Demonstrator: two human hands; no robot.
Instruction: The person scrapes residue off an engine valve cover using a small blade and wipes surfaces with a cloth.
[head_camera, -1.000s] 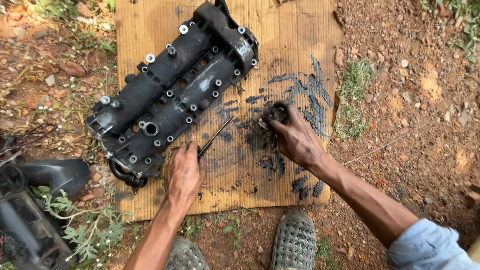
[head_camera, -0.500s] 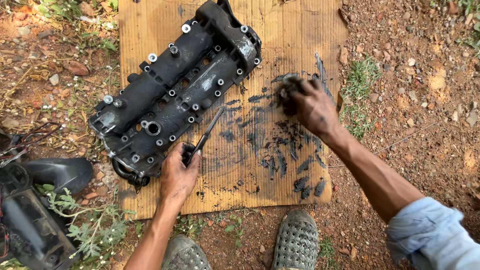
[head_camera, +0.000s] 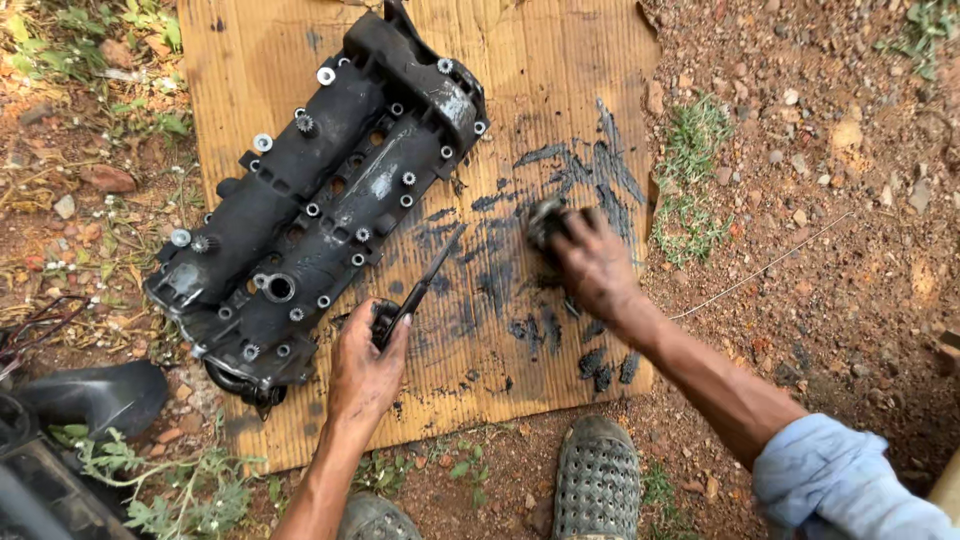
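A black, greasy engine valve cover (head_camera: 320, 190) lies slantwise on a sheet of cardboard (head_camera: 540, 60) spread on the dirt. My left hand (head_camera: 365, 370) grips a thin dark blade-like tool (head_camera: 425, 285) by its handle, just below the cover's near end, with the blade pointing up and to the right. My right hand (head_camera: 595, 265) presses a small dark grimy lump (head_camera: 545, 220) against the cardboard, among black smear marks (head_camera: 590, 165). What the lump is cannot be made out.
Red gravelly soil with grass tufts (head_camera: 690, 170) surrounds the cardboard. A black plastic part (head_camera: 70, 430) lies at the lower left among weeds. My two perforated grey shoes (head_camera: 597, 480) stand at the cardboard's near edge. A thin wire (head_camera: 760, 270) lies on the dirt at right.
My right hand has slid the dark lump back and forth over the cardboard, ending farther up and right. My left hand stays by the cover with the tool, its blade now raised.
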